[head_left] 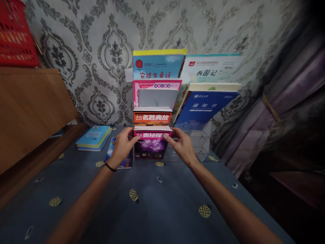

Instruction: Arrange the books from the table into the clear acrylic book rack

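Between my left hand (123, 142) and my right hand (183, 144) stands a purple-and-pink book (151, 147), upright at the front of a clear stepped book rack (201, 142). Each thumb lies on a front upper corner of its cover, with the fingers curled round the sides and partly hidden. Directly behind it rises an orange-covered book (152, 118). Farther back are a grey-covered book (157, 97), a pink book (157, 83) and a blue book with a yellow top edge (159, 64). A dark blue book (204, 110) leans in the rack's right side.
A blue book (125, 162) lies flat beside the rack's left side, partly behind my left hand. Left of it is a small book stack (93, 137) on the patterned blue cloth (165, 210). A wooden cabinet (33, 112) with a red basket (16, 37) stands left; a curtain (264, 112) hangs right.
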The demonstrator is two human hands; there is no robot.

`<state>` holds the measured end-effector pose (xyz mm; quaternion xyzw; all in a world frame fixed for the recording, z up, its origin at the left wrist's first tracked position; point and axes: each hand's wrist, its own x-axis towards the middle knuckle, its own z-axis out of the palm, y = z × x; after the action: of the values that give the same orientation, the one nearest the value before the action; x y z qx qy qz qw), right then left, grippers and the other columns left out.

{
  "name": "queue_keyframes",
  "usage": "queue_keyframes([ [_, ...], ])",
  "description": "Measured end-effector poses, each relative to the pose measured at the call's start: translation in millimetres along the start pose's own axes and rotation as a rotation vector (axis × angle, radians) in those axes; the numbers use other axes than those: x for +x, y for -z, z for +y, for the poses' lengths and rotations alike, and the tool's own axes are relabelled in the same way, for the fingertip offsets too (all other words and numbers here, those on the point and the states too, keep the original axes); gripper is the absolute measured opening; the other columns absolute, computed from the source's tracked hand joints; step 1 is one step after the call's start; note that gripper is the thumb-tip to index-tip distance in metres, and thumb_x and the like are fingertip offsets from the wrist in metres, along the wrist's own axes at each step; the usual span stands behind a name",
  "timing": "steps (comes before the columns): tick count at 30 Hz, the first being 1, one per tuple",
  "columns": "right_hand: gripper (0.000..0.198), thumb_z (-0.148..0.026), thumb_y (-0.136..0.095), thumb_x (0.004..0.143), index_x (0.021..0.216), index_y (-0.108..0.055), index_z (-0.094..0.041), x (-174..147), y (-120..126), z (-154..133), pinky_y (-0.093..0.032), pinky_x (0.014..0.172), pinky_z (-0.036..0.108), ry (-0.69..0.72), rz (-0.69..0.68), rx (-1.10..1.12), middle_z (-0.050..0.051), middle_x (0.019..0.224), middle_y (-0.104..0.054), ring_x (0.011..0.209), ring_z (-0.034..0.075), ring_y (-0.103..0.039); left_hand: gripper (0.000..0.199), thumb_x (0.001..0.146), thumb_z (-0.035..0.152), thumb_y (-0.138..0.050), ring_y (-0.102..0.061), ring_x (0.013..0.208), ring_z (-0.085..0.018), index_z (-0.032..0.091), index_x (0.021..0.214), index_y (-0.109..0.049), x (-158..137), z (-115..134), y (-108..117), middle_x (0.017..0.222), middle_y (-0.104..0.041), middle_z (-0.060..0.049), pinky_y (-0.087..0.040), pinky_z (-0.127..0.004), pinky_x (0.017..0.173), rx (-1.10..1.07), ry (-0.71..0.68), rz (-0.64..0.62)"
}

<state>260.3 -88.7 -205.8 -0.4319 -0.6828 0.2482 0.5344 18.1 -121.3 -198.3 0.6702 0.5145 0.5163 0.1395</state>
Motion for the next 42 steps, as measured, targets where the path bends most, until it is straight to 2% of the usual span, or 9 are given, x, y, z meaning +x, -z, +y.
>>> queue_keyframes([
  [4,0.053,-0.054,-0.072,0.076,0.115,-0.065,-0.019,-4.1,-0.5,3.3,-0.051,0.063,0.034,0.021,0.014,0.037,0.007,0.085,-0.073,0.075,0.022,-0.065,0.021,0.082,0.028,-0.071,-0.066,0.080,-0.019,0.018,0.100,-0.067,-1.0,-1.5,3.8,0.090,-0.072,-0.005,-0.052,-0.031,0.073,0.037,-0.040,0.011],
  [10,0.048,-0.056,-0.070,0.078,0.107,-0.066,-0.019,-1.2,2.4,9.1,-0.051,0.062,0.033,0.018,0.063,0.039,0.007,0.084,-0.073,0.074,0.021,-0.065,0.015,0.082,0.026,-0.071,-0.065,0.077,-0.017,0.018,0.095,-0.068,12.3,4.9,-0.2,0.087,-0.072,-0.003,-0.051,-0.031,0.073,0.046,-0.114,-0.009],
  [19,0.042,-0.044,-0.066,0.084,0.118,-0.069,-0.020,-11.5,0.9,-1.6,-0.055,0.067,0.037,0.062,0.057,-0.079,0.007,0.089,-0.077,0.073,0.020,-0.069,0.020,0.086,0.032,-0.066,-0.066,0.079,-0.017,0.018,0.100,-0.066,5.6,-5.8,1.7,0.091,-0.072,-0.005,-0.051,-0.030,0.072,-0.046,-0.068,-0.003],
  [25,0.044,-0.042,-0.064,0.086,0.124,-0.069,-0.021,-12.9,1.5,-3.5,-0.056,0.067,0.038,0.061,0.047,-0.077,0.007,0.092,-0.079,0.074,0.021,-0.071,0.016,0.084,0.030,-0.068,-0.065,0.074,-0.015,0.020,0.091,-0.057,0.0,3.0,5.6,0.087,-0.069,-0.002,-0.050,-0.026,0.066,0.044,-0.035,0.074],
  [28,0.040,-0.039,-0.062,0.088,0.126,-0.067,-0.025,-16.0,0.4,-6.4,-0.057,0.069,0.038,0.098,0.074,-0.068,0.007,0.101,-0.078,0.081,0.021,-0.072,0.011,0.088,0.027,-0.063,-0.062,0.073,-0.014,0.022,0.085,-0.054,-2.6,12.3,7.9,0.082,-0.064,0.001,-0.047,-0.026,0.066,0.136,-0.115,0.100],
  [32,0.028,-0.033,-0.058,0.091,0.115,-0.070,-0.026,-19.7,-1.8,-13.0,-0.057,0.072,0.039,0.207,0.120,-0.089,0.007,0.112,-0.073,0.095,0.023,-0.069,0.009,0.089,0.024,-0.060,-0.059,0.075,-0.015,0.022,0.084,-0.054,-3.1,20.1,11.3,0.082,-0.064,0.000,-0.045,-0.028,0.069,0.206,-0.174,0.105],
  [35,0.017,-0.031,-0.061,0.088,0.100,-0.071,-0.024,-18.5,-0.9,-17.3,-0.054,0.069,0.037,0.265,0.175,-0.168,0.006,0.095,-0.068,0.082,0.020,-0.065,0.007,0.088,0.023,-0.061,-0.058,0.074,-0.014,0.021,0.086,-0.055,-0.7,22.3,13.4,0.081,-0.063,0.001,-0.044,-0.027,0.068,0.168,-0.171,0.074],
  [38,0.008,-0.031,-0.066,0.083,0.086,-0.068,-0.023,-13.3,2.4,-19.2,-0.049,0.062,0.033,0.252,0.152,-0.211,0.001,0.081,-0.060,0.065,0.015,-0.055,0.009,0.089,0.025,-0.059,-0.056,0.071,-0.014,0.021,0.082,-0.054,2.4,24.3,15.9,0.077,-0.060,0.002,-0.041,-0.027,0.067,0.194,-0.184,0.028],
  [42,0.011,-0.032,-0.068,0.081,0.086,-0.067,-0.022,-4.7,6.6,-16.8,-0.049,0.065,0.032,0.197,0.070,-0.118,0.000,0.081,-0.060,0.067,0.015,-0.057,0.012,0.090,0.027,-0.057,-0.054,0.072,-0.015,0.021,0.080,-0.053,6.8,26.7,18.2,0.075,-0.058,0.002,-0.038,-0.027,0.067,0.259,-0.198,0.008],
])
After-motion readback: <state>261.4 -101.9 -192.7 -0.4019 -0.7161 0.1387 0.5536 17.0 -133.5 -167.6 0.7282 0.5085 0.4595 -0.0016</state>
